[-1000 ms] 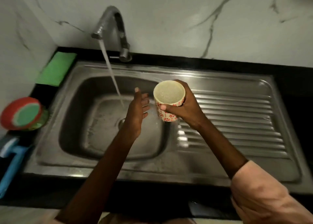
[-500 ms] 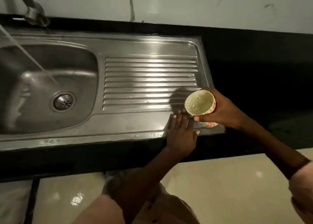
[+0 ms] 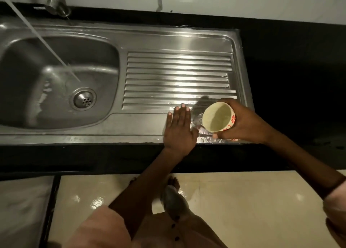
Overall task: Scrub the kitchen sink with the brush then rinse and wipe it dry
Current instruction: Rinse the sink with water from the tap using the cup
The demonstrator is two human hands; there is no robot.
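Black stone surface [image 3: 292, 64] runs under a marble-patterned wall and carries a stainless steel sink [image 3: 168, 38], whose basin sits toward the left edge and whose ribbed drainboard [image 3: 177, 75] fills the right part. From the tap [image 3: 56, 2] at the back left corner a thin stream of water [image 3: 43, 39] falls slantwise into the basin, landing just behind the round drain strainer [image 3: 83, 98]. The left hand [image 3: 178, 129] lies flat, palm down, fingers straight and close together, pressing on the wet front rim of the sink just below the last ribs of the drainboard. The right hand [image 3: 243, 124] wraps its curled fingers and thumb round a small cup [image 3: 218, 117], pale inside with red flowers outside, and holds it tilted toward the left hand over the sink's front right corner. Water glistens on the steel between the two hands. Below the surface's front edge lie glossy cream floor tiles [image 3: 243, 201].
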